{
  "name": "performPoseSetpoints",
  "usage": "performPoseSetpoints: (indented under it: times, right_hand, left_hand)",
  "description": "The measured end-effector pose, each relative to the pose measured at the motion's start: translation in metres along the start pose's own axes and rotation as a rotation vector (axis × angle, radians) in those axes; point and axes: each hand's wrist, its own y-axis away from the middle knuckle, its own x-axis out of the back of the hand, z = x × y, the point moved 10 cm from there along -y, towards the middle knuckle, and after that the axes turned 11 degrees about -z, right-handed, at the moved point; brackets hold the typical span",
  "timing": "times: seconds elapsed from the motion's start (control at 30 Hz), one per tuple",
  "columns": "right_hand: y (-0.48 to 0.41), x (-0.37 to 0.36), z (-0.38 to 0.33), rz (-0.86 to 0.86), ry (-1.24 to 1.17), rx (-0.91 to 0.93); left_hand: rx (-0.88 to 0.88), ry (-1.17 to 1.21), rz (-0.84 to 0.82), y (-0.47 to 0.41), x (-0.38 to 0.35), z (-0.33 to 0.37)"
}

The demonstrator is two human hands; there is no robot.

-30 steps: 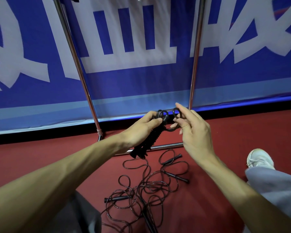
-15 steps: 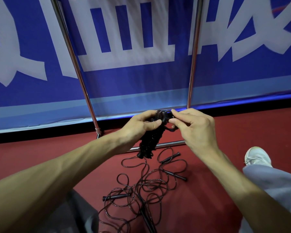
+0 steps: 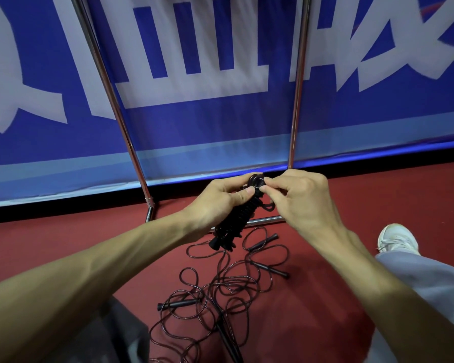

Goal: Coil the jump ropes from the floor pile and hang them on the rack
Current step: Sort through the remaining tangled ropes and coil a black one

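My left hand grips a black jump rope bundle, its handles together with cord wound round them, held above the floor. My right hand pinches the cord loop at the top of that bundle, thumb and forefinger closed on it. Below lies the floor pile of tangled dark ropes with several black handles sticking out. The chrome rack rises behind, its two uprights and low crossbar in view; its hanging bar is out of frame.
A blue banner with white characters stands right behind the rack. The floor is red. My white shoe and grey trouser leg are at the right, and another grey knee is at the lower left.
My right hand has gone from spread fingers near the loops to a tight pinch at the bundle's top. The loose loops have drawn in. Both hands sit slightly closer together.
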Motion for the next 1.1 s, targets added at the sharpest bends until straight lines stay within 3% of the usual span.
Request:
performPoseSetpoints:
  times: [0.23,0.5,0.77,1.1]
  right_hand:
    - [0.007,0.001,-0.005,0.059,-0.008,-0.003]
    - [0.011,-0.004,-0.008,0.095,-0.172,-0.115]
    - [0.009,-0.02,0.001,0.01,-0.338,-0.205]
    - [0.019,-0.045,0.024,-0.153,-0.752,-0.588]
  left_hand:
    - [-0.03,-0.168,-0.032,0.002,-0.004,0.015]
    - [-0.008,-0.131,-0.088,0.004,-0.001,0.011]
    - [0.064,-0.036,0.075,0.006,0.026,0.001]
    - [-0.047,-0.379,-0.025,0.008,0.018,0.018]
